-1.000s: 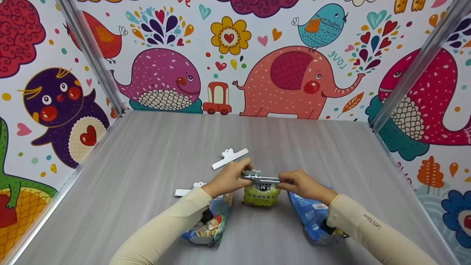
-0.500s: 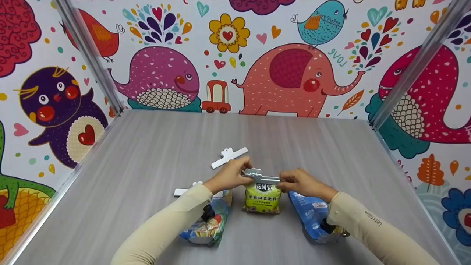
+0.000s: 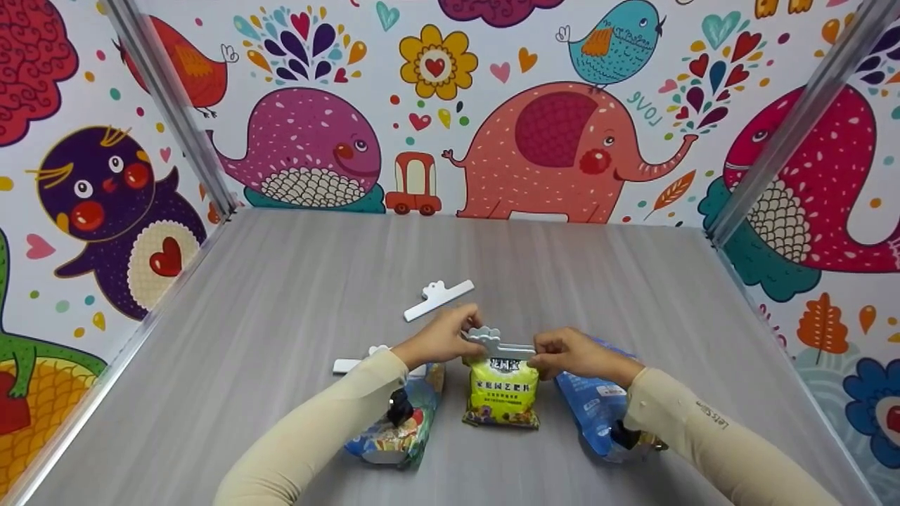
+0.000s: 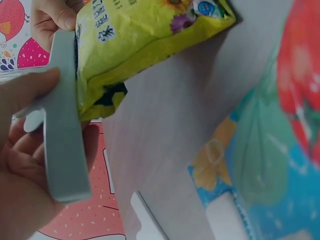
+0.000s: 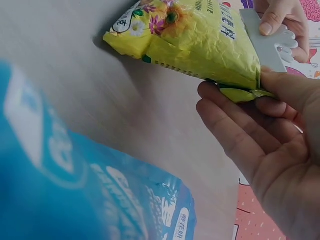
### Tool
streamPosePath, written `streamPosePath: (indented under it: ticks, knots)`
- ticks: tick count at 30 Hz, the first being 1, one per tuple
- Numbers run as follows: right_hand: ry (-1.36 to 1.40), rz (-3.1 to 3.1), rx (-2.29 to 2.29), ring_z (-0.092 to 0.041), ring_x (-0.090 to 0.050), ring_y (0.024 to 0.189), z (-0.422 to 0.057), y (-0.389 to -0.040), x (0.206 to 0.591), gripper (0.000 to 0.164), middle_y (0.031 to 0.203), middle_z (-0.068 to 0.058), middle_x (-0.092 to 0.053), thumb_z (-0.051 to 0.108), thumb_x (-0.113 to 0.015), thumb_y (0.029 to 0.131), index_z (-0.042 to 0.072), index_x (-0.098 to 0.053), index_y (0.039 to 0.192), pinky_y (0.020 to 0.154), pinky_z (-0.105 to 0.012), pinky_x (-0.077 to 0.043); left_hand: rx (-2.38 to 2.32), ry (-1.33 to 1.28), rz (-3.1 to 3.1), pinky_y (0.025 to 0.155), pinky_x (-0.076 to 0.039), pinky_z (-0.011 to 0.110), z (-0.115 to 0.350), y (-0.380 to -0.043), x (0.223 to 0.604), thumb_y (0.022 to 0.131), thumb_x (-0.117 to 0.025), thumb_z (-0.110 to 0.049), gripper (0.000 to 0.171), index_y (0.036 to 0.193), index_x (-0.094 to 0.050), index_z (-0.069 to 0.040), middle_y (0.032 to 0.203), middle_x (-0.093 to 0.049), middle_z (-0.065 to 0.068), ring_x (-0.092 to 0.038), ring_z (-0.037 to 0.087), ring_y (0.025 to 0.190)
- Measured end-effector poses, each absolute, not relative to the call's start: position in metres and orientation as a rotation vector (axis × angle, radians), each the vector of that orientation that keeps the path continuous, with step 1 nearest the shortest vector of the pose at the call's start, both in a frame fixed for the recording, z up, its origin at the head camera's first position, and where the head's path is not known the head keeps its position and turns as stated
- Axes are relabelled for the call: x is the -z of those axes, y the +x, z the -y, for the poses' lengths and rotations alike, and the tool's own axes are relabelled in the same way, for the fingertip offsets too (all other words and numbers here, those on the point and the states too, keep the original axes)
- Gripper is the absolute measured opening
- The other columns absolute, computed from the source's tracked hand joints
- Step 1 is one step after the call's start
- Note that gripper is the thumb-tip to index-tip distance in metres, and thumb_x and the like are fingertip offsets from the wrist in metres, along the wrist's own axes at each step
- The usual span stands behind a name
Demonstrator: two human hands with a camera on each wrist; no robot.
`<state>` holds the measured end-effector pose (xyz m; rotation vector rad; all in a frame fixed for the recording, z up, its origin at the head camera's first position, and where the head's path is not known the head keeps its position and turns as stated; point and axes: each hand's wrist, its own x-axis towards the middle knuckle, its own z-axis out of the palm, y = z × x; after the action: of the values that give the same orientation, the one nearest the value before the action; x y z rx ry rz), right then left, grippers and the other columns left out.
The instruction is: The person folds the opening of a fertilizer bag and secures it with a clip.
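Observation:
My left hand (image 3: 443,336) holds a pale grey bag clip (image 3: 500,346), with the thumb on its near side in the left wrist view. The clip lies across the top edge of a small yellow-green bag (image 3: 501,393) with printed flowers and Chinese lettering. At the bag's other top corner, my right hand (image 3: 576,355) pinches the packaging between thumb and fingers, close to the clip's end. In the right wrist view a bit of the yellow bag's corner (image 5: 237,95) sticks out below the thumb. The clip's inner side is hidden.
A loose white clip (image 3: 439,301) lies beyond my left hand. Under my left forearm is a colourful bag (image 3: 422,429) with another white clip (image 3: 348,366) at its top edge. A blue bag (image 3: 594,400) lies beneath my right wrist. Patterned walls enclose the grey table (image 3: 316,260).
The yellow-green bag's lower end has swung down and toward me, so more of its printed front shows. Both hands have dropped slightly, keeping hold at its top.

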<state>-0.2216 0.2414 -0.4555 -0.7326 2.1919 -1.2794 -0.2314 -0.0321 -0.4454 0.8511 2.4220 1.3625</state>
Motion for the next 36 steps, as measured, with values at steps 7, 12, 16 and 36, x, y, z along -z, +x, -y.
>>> streamPosePath:
  ticks: [7, 12, 16, 36]
  knots:
    - [-0.699, -2.141, 1.266, -0.021, -0.069, 0.081, -0.243, -0.220, 0.458, 0.027, 0.080, -0.007, -0.064, 0.008, -0.064, 0.097, -0.004, -0.049, 0.078, 0.077, -0.042, -0.058, -1.391, 0.827, -2.366, 0.074, -0.053, 0.030, 0.030, -0.232, 0.453, 0.079, -0.079, -0.001, 0.029, 0.097, -0.056, 0.000, 0.100, -0.069, 0.016, -0.065, 0.022, 0.090]
    - [-0.670, -2.119, 1.248, -0.021, -0.067, 0.080, -0.242, -0.217, 0.460, 0.027, 0.080, -0.007, -0.066, 0.006, -0.065, 0.096, -0.006, -0.049, 0.078, 0.077, -0.045, -0.058, -1.379, 0.795, -2.359, 0.078, -0.051, 0.032, 0.029, -0.229, 0.459, 0.078, -0.080, -0.004, 0.031, 0.097, -0.056, -0.002, 0.102, -0.067, 0.012, -0.062, 0.020, 0.093]
    - [-0.647, -2.129, 1.209, -0.023, -0.068, 0.079, -0.242, -0.216, 0.461, 0.027, 0.083, -0.006, -0.069, 0.009, -0.065, 0.096, -0.003, -0.050, 0.077, 0.074, -0.044, -0.058, -1.354, 0.772, -2.355, 0.077, -0.050, 0.032, 0.028, -0.228, 0.460, 0.078, -0.081, -0.005, 0.031, 0.097, -0.056, -0.003, 0.101, -0.068, 0.013, -0.062, 0.019, 0.091]
    - [-0.467, -2.164, 1.095, -0.029, -0.072, 0.069, -0.237, -0.210, 0.470, 0.030, 0.077, -0.013, -0.072, 0.011, -0.068, 0.094, 0.012, -0.051, 0.069, 0.057, -0.038, -0.058, -1.193, 0.673, -2.317, 0.061, -0.039, 0.023, 0.022, -0.226, 0.463, 0.075, -0.080, 0.000, 0.031, 0.092, -0.054, -0.005, 0.081, -0.053, 0.000, -0.048, 0.013, 0.073]
